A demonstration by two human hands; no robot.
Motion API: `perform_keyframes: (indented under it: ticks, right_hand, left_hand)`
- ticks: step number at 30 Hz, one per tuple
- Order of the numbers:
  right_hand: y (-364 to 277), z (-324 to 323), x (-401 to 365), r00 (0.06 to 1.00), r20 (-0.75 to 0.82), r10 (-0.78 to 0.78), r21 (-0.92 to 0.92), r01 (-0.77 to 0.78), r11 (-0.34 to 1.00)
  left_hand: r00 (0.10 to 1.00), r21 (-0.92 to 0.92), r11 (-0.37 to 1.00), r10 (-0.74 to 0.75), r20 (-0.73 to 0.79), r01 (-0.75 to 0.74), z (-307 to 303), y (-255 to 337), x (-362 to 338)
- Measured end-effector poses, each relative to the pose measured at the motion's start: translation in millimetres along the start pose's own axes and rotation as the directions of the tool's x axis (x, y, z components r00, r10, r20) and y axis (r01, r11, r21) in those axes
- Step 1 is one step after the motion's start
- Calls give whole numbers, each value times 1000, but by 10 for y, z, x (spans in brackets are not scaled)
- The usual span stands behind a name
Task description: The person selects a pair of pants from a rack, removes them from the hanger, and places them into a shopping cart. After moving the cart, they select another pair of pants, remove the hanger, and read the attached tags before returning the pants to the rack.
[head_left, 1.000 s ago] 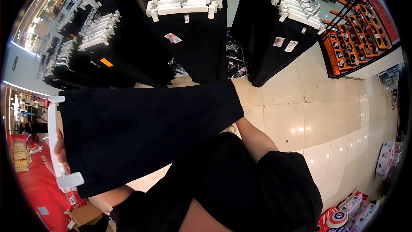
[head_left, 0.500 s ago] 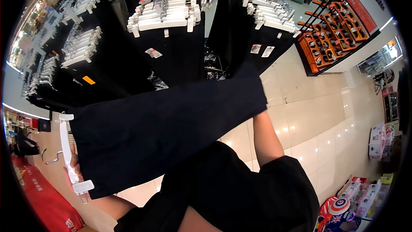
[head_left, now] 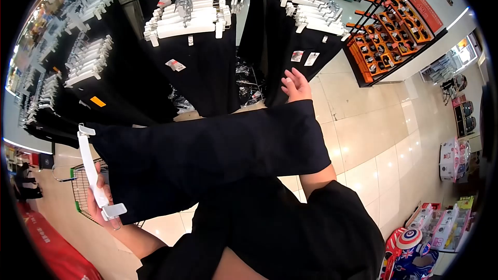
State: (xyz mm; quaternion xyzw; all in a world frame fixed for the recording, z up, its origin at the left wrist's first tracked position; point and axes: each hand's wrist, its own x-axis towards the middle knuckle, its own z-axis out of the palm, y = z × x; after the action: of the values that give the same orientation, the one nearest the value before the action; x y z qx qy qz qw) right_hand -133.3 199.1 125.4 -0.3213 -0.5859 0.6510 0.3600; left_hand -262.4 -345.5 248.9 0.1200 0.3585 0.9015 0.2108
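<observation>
Dark trousers (head_left: 207, 148) stretch across the view, clipped at the left end to a white hanger (head_left: 92, 168). My left hand (head_left: 101, 197) is wrapped round the hanger near its lower clip. The trousers' right end lies over my right forearm. Beyond their upper edge my right hand (head_left: 296, 86) sticks out, its fingers partly spread and nothing in them. The hanger's metal hook (head_left: 63, 179) points left.
Racks of black trousers (head_left: 202, 72) on white hangers stand ahead and to the left. An orange display shelf (head_left: 384, 46) is at the upper right. A wire cart (head_left: 83, 189) is behind the hanger. Colourful boxes (head_left: 441, 228) sit at the lower right.
My right hand has come out from behind the trousers and now shows above them. The trousers' right end has dropped lower over my forearm. The hanger has shifted slightly right.
</observation>
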Motion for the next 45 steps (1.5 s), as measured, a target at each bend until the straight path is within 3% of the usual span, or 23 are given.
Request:
perform_keyframes:
  ticks: [3,5,7,8,10,12,15,19,25,28,32,33,35,37,39,41,45]
  right_hand:
    - [-184,44,-24,995,3,-95,-29,95,995]
    - [-469,55,-149,982,12,-190,143,186,972]
    - [-603,105,-175,987,67,-148,296,122,947]
    - [-533,156,-145,994,99,-40,324,6,946]
    - [-179,349,-78,950,200,241,261,-288,921]
    - [-7,532,-297,912,336,236,98,-283,954]
    - [-349,806,-765,864,498,77,26,-103,994]
    - [-591,985,-1061,813,582,27,-14,-23,1000]
    - [-741,1098,-1535,571,811,127,-69,-123,990]
    - [-689,1106,-1689,478,853,211,-199,-77,977]
    - [-659,1058,-1703,484,844,232,-320,107,941]
    - [-581,1020,-1704,504,841,196,-254,47,966]
    - [-580,965,-1674,466,831,303,-255,-165,953]
    - [-523,914,-1650,430,857,283,-233,-167,958]
    - [-529,891,-1647,396,880,262,-209,-173,963]
    - [-607,895,-1655,341,879,334,-242,-285,927]
    - [-581,828,-1698,412,834,367,-216,-368,904]
  left_hand:
    - [994,49,999,18,-106,-13,14,-94,15]
    - [993,54,999,3,-117,4,25,-136,38]
    - [992,49,998,-28,-122,35,65,-235,48]
    - [992,35,997,-58,-114,62,91,-288,69]
    - [989,13,992,-126,-72,127,166,-420,130]
    - [980,10,980,-196,-10,196,257,-561,178]
    - [961,55,961,-275,41,273,364,-819,200]
    - [931,98,931,-358,64,351,429,-1062,250]
    - [922,397,839,-383,-55,372,599,-1354,266]
    - [938,452,831,-344,-43,325,711,-1586,276]
    - [945,506,817,-327,14,276,823,-1810,277]
    - [934,518,804,-357,28,292,860,-1795,275]
    - [938,522,808,-344,41,273,864,-1881,241]
    - [958,780,620,-268,103,89,969,-1868,199]
    - [968,800,600,-206,140,12,991,-1933,167]
    - [967,874,479,-174,186,-82,1030,-1935,147]
    - [952,889,389,-87,295,-240,1000,-1982,130]
